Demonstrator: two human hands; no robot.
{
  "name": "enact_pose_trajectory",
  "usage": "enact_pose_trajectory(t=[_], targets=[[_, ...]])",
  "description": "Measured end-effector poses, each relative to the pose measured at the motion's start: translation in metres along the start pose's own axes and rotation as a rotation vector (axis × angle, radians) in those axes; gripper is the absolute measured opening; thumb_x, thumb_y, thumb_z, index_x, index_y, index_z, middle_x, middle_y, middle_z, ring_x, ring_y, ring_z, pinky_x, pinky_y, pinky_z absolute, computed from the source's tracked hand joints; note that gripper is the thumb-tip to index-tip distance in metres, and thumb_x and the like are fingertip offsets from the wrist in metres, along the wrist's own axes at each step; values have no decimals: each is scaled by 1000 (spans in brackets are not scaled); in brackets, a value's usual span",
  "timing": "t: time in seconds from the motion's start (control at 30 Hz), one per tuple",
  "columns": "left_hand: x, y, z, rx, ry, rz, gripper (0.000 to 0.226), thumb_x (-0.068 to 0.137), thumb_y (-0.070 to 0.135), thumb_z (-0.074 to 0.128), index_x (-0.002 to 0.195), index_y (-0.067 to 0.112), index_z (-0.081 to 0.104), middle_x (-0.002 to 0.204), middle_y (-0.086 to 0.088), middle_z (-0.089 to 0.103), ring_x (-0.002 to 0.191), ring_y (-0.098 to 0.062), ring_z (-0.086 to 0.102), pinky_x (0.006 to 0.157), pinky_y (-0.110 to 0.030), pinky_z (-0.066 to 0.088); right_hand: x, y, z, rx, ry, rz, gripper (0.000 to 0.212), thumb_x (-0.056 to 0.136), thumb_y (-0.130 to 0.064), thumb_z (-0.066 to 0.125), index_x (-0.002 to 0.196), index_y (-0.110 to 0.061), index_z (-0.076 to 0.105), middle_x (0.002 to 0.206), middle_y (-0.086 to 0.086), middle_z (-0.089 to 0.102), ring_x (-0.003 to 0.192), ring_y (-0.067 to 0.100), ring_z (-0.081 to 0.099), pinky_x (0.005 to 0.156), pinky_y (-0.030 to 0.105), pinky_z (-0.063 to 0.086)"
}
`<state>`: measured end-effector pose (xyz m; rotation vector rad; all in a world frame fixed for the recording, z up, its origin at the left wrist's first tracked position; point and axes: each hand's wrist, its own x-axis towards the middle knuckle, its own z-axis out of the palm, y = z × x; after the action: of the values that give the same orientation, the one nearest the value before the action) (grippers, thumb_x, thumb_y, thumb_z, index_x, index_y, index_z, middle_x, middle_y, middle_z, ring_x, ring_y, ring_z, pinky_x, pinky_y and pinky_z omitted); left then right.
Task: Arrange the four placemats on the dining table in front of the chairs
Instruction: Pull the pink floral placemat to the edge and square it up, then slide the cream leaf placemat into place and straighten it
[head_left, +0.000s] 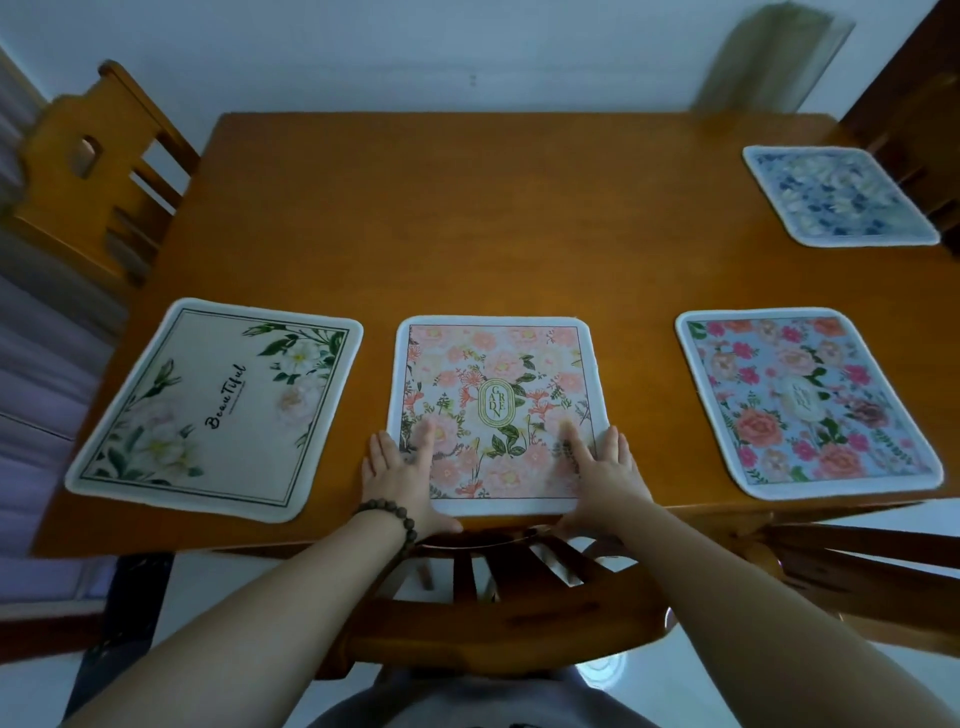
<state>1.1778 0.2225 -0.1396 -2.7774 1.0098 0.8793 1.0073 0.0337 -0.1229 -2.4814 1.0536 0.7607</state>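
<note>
Cream leafy mat (215, 410), pink floral mat (496, 395), blue rose mat (805, 402), blue-white mat (839, 196).

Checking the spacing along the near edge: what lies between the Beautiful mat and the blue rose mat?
In the head view, the pink Garden mat, with both hands pressed on its near corners.

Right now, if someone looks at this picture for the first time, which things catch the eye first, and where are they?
Four floral placemats stand out on the brown wooden table. The pink "Garden" placemat lies at the middle of the near edge, with the left hand and right hand flat on its near corners. The cream "Beautiful" placemat lies left, the blue rose placemat right, the blue-white placemat far right.
</note>
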Motion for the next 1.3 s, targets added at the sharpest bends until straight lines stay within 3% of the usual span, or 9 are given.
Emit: enact_pose_trajectory(t=[0.07, 0.27, 0.83, 1.0, 1.13, 1.3], targets=[[-2, 1, 1, 5, 9, 6, 145, 53, 73, 73, 108, 40, -57, 151, -31, -18, 141, -43, -15, 114, -52, 6, -1, 1, 0, 8, 19, 2, 144, 55, -59, 82, 142, -35, -29, 154, 20, -23, 142, 38, -18, 116, 47, 4], [-4, -5, 3, 35, 37, 27, 142, 54, 76, 70, 137, 31, -37, 153, -29, -9, 143, -40, -7, 115, -51, 8, -1, 7, 4, 60, 59, -11, 137, 59, -56, 82, 144, -37, -24, 155, 16, -22, 143, 34, -17, 115, 47, 5], [-7, -25, 4, -17, 23, 62, 135, 60, 70, 72, 144, 34, -27, 155, -22, -18, 142, -34, -17, 115, -48, 3, -2, 0, 10, 52, 81, -34, 136, 60, -62, 78, 146, -33, -23, 154, 17, -24, 142, 35, -20, 116, 46, 0], [-13, -27, -9, -30, -21, 42, 112, 72, 66, 65, 150, 33, -10, 157, -15, -14, 145, -30, -10, 115, -47, 11, -1, -2, 3, 145, 83, 20, 114, 70, -68, 65, 149, -33, -10, 156, 16, -19, 142, 36, -18, 115, 50, -2], [-22, -38, -21, -111, 110, 27, 88, 84, 60, 51, 151, 30, 4, 160, -7, -2, 146, -26, -3, 117, -44, 11, 5, -25, -5, 225, 119, 26, 88, 85, -68, 40, 151, -29, -3, 158, 12, -14, 143, 32, -17, 116, 51, -3], [-43, -72, -28, -199, 282, -90, 82, 88, 57, 48, 151, 26, 6, 160, -5, 3, 145, -25, -2, 117, -42, 11, 18, -71, -10, 159, 110, -109, 88, 87, -64, 45, 151, -28, -3, 158, 10, -17, 144, 32, -17, 116, 51, -2]])
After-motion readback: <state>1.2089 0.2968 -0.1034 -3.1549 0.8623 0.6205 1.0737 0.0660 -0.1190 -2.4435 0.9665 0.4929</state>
